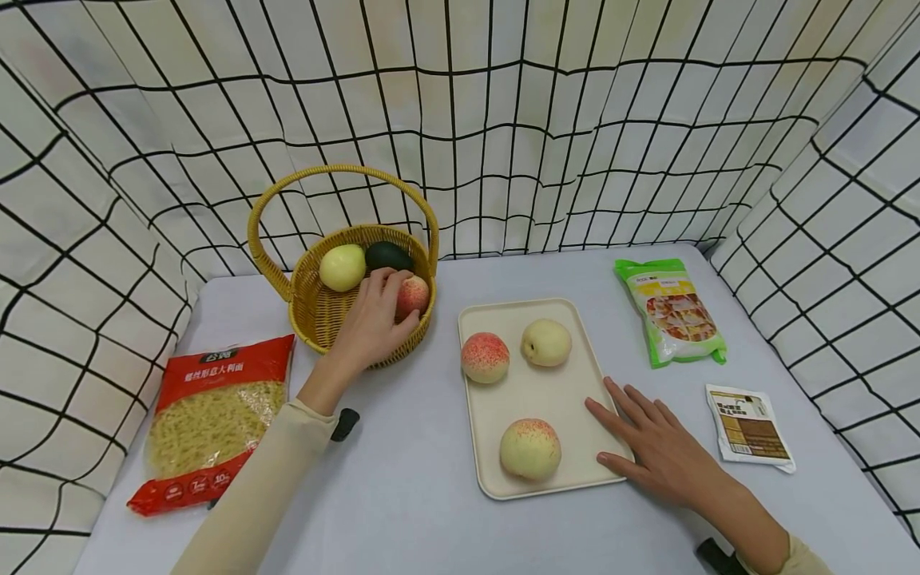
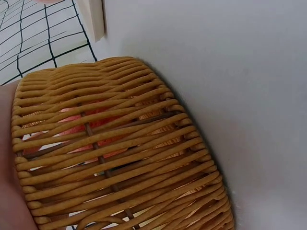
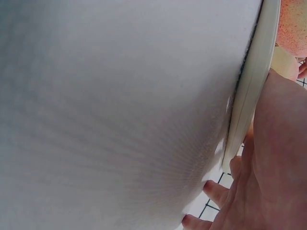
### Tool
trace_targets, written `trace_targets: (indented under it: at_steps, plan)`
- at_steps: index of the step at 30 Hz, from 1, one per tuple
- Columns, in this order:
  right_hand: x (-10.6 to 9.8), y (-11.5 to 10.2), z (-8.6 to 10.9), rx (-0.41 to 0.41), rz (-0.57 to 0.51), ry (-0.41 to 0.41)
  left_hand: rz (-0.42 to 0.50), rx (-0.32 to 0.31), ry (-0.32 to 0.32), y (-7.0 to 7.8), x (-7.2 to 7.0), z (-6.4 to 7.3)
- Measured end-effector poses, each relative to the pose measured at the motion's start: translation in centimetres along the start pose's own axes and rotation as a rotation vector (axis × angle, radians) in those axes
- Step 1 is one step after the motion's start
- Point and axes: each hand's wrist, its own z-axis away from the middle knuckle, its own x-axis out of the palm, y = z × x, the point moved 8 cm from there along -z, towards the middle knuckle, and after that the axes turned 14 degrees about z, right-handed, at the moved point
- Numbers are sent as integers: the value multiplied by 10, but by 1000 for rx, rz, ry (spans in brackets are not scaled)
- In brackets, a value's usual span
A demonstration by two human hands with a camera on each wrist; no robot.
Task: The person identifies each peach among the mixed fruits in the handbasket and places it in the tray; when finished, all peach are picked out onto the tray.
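My left hand (image 1: 375, 313) reaches into a yellow wicker basket (image 1: 305, 307) with a tall handle. Its thumb and fingers are around a red peach (image 1: 413, 296) at the basket's right side. Beside it in the basket lie a pale green fruit (image 1: 343, 267) and a dark green oval fruit (image 1: 389, 255). In the left wrist view the basket's woven wall (image 2: 110, 143) hides most of the peach. My right hand (image 1: 657, 447), fingers spread, rests at the right edge of a cream tray (image 1: 575, 399). On the tray are two peaches, one redder (image 1: 485, 358) and one paler (image 1: 530, 450), and a yellowish round fruit (image 1: 546, 343).
A red bag of spiral pasta (image 1: 216, 415) lies at the left, near my left forearm. Toward the right are a green food packet (image 1: 672, 311) and a small white-and-brown sachet (image 1: 750, 427). White cloth walls with a black grid enclose the white table (image 1: 402, 479).
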Motion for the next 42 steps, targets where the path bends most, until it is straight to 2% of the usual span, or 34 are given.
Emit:
trace_targets:
  at_steps: [7, 18, 29, 36, 42]
  plan:
    - [2, 1, 0, 5, 0, -9, -14, -35, -21, -7, 1, -6]
    - [3, 0, 0, 8, -8, -10, -41, -85, -105, -8, 8, -16]
    - [1, 1, 0, 10, -5, -19, -4, -132, -163, -18, 18, -25]
    - [3, 2, 0, 15, -2, -23, 4, -128, -197, -24, 24, -29]
    - [5, 3, 0, 19, -12, -26, 4, -132, -200, -30, 27, -33]
